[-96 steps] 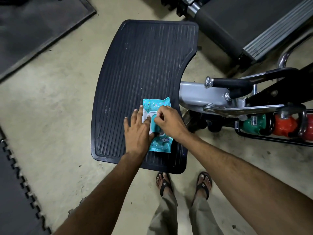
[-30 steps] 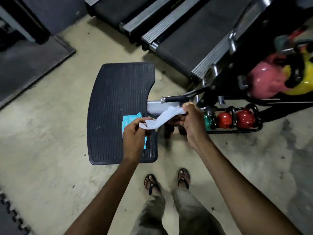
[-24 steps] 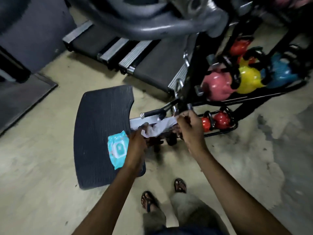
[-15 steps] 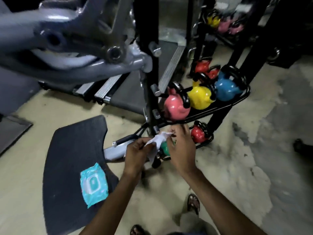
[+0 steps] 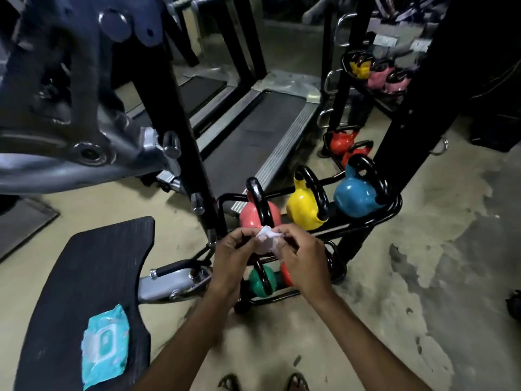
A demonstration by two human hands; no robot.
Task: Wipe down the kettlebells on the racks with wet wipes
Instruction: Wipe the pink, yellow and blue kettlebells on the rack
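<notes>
Both hands hold one white wet wipe (image 5: 266,238) bunched between them in front of the kettlebell rack (image 5: 366,221). My left hand (image 5: 232,258) pinches its left side and my right hand (image 5: 303,256) pinches its right side. Just behind the wipe sits a pink kettlebell (image 5: 258,214), then a yellow kettlebell (image 5: 306,207) and a blue kettlebell (image 5: 356,196) on the same shelf. Below my hands a green kettlebell (image 5: 260,282) and part of a red one show on the bottom shelf. The teal wipes packet (image 5: 104,345) lies on the black ribbed mat (image 5: 84,277) at lower left.
A grey machine arm (image 5: 70,122) hangs at upper left beside a black upright post (image 5: 180,131). Treadmills (image 5: 253,131) stand behind the rack. A second rack (image 5: 375,74) with yellow and pink kettlebells stands at far right, orange ones (image 5: 342,141) below. Concrete floor spreads to the right.
The wipe came out of the packet and both hands lifted it from the mat toward the rack. The view rose from the floor to the kettlebells, and the wipe is bunched tighter.
</notes>
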